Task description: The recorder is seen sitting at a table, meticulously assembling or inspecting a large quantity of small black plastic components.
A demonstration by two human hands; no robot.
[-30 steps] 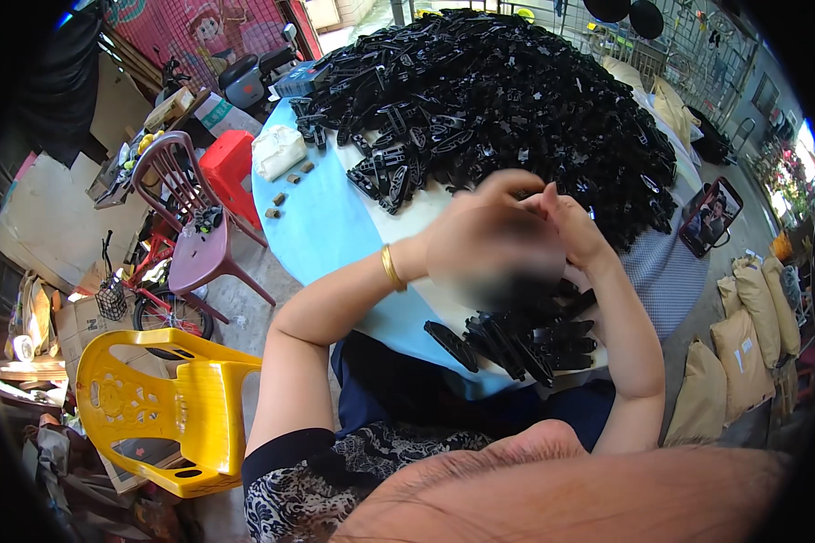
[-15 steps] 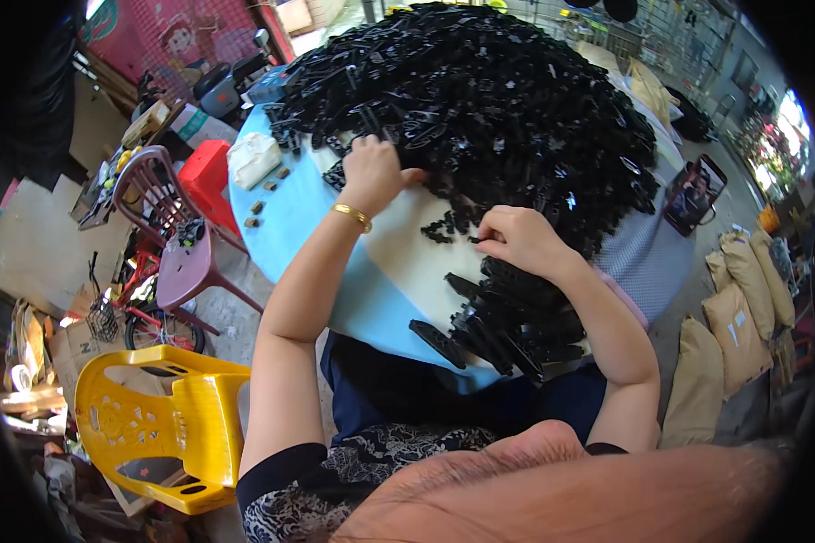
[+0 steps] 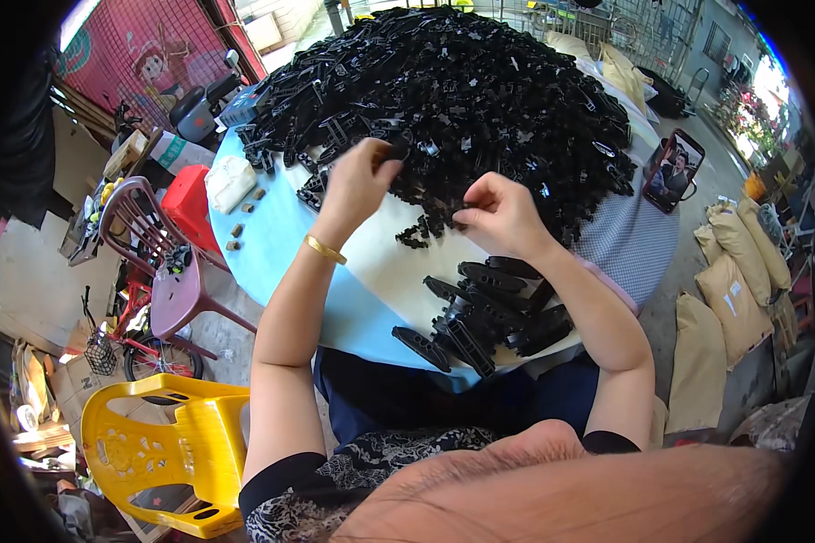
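- A second ago both hands were bunched together low over the near side of the worktop (image 3: 272, 262). They have since parted and reached up to the edge of the big heap of black plastic parts (image 3: 462, 100).
- The left hand (image 3: 362, 176) is at the left fringe of that heap, fingers pinched together on a small black piece (image 3: 391, 154). Half a second back it lay flatter on the pile, so this looks like a fresh pick.
- The right hand (image 3: 498, 213) sits at the heap's near edge with its fingertips curled down onto loose parts. Whether it has actually gripped one I cannot tell.
- The stack of long black pieces (image 3: 489, 312) lies between the forearms, near the worktop's front edge. It looks much the same as before.
- By my reading, one round of handling has ended and the next has begun, with each hand fetching new stock from the heap.
- A phone (image 3: 672, 170) leans at the far right of the worktop. A yellow plastic chair (image 3: 154, 443) stands on the floor at the person's left.
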